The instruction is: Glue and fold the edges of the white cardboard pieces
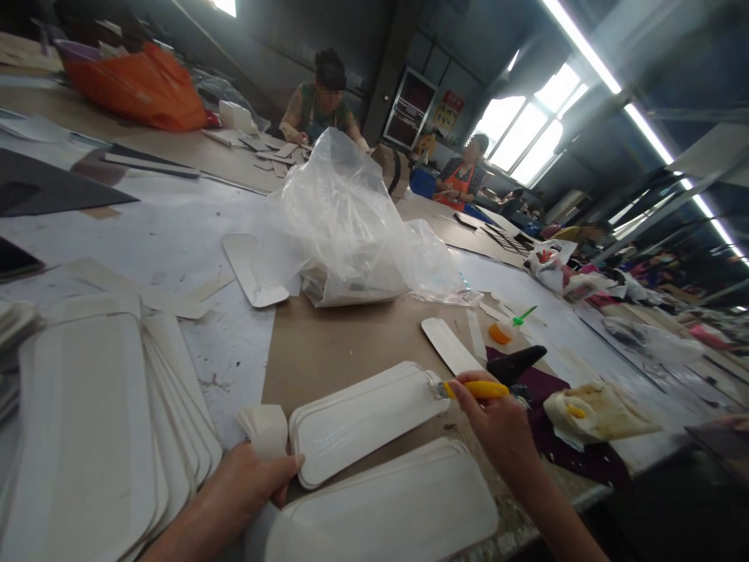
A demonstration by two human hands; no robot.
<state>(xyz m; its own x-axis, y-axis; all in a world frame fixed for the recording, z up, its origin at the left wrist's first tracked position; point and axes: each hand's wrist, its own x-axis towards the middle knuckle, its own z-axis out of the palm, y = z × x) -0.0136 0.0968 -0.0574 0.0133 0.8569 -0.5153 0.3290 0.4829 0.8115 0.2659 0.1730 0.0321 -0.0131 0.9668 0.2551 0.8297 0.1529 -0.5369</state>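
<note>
White panels (368, 425), left fingers (288, 467) at corner; brush (484, 389) opposite

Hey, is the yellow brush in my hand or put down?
The brush is in your right hand: it grips the yellow handle, bristles at one end of the white strips.

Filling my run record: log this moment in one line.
left hand: holds white pieces, thumb at panel | right hand: holds yellow-handled brush, tip at panel's end

Bag (351, 226) behind panels (368, 425), brush (490, 389) at right end
</note>
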